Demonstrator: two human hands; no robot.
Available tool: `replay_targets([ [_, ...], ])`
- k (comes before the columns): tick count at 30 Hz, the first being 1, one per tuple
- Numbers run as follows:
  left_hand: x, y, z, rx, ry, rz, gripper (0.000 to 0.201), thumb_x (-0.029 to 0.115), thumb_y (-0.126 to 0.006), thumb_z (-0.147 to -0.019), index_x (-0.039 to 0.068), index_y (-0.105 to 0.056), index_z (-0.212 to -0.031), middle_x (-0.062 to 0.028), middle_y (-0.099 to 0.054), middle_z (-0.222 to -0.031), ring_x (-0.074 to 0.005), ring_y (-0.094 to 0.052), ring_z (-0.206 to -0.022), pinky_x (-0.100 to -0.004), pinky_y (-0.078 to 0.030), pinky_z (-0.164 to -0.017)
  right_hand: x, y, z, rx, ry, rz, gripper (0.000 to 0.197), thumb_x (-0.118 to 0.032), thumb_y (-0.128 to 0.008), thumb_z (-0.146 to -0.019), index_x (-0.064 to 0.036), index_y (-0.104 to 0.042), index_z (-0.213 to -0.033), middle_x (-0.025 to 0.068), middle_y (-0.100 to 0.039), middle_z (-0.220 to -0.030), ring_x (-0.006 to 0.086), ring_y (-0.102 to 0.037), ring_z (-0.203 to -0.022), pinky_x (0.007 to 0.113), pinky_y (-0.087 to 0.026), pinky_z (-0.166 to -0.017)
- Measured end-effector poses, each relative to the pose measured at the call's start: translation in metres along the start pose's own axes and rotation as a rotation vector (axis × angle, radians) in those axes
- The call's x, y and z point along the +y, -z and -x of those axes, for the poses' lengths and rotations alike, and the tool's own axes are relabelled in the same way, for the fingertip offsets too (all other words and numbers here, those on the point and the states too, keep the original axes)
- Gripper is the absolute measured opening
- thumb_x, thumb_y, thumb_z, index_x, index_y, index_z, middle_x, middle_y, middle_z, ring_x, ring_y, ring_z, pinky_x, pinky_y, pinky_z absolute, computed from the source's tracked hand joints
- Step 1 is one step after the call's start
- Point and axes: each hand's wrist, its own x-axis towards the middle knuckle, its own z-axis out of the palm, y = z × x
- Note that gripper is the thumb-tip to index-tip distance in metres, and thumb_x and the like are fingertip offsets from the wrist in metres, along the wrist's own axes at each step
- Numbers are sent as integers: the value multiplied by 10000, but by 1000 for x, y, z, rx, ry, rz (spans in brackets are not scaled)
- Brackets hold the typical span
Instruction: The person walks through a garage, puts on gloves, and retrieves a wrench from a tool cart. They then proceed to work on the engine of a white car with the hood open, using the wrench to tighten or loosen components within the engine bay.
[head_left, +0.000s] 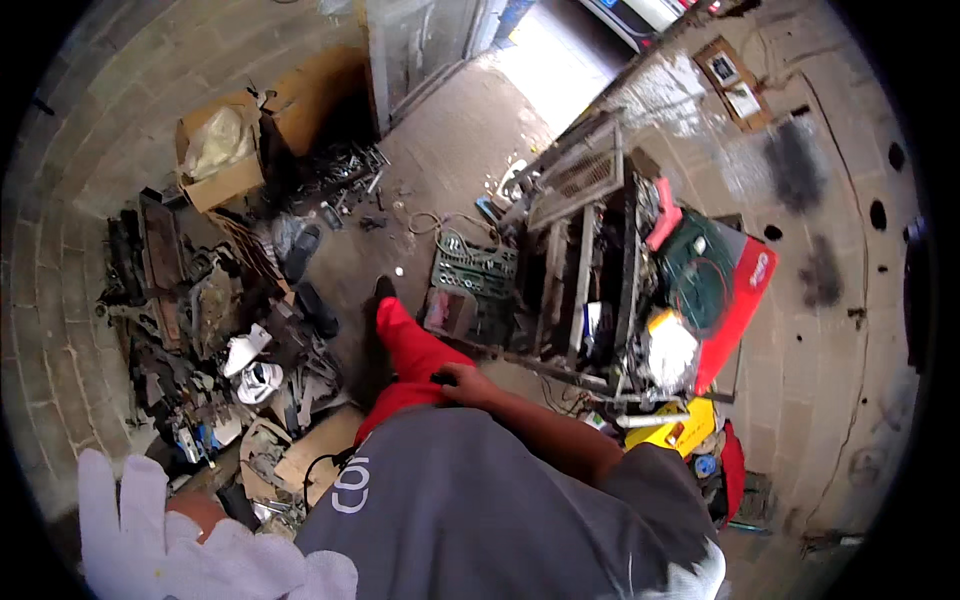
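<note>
At the lower left, close to the camera, a pale work glove spreads its fingers. A patch of bare skin of my left hand shows among the glove's fingers; the hand appears closed on the glove, which hides most of it. My bare right hand is at the upper part of my red trousers. Its fingers are curled, and a small dark thing shows at them, too small to name. Beyond that hand, an open green socket set case lies on the floor.
Scrap metal parts and a pair of white shoes are heaped at the left, below a cardboard box. A cluttered metal rack stands right, beside a red panel and yellow box. A doorway opens at the far end.
</note>
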Motion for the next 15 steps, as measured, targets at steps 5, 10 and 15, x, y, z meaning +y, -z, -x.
replay_targets([
  [5,-101,-42,-69,-7,-11,0,190,189,-611,-953,21,-588,-1040,-92,-625,-871,-212,-666,-735,-328,-526,-678,-15,46,-128,-65,74,29,362,-122,-658,-832,-6,-650,-1175,165,-704,-1065,248,-686,-1017,380,-531,-902],
  [10,-217,-126,-176,-73,-26,72,161,156,-587,-971,14,-578,-1047,-95,-626,-881,-217,-680,-748,-328,-536,-690,-76,138,-218,33,29,-24,322,-129,-656,-823,-5,-627,-1118,165,-685,-979,239,-679,-955,380,-524,-840],
  [15,-314,-218,-278,-118,-21,241,132,122,-563,-988,7,-567,-1055,-98,-627,-891,-221,-694,-761,-328,-545,-701,-104,263,-270,264,-64,-13,338,-194,-661,-846,32,-613,-1093,228,-685,-1038,339,-676,-969,437,-512,-840],
])
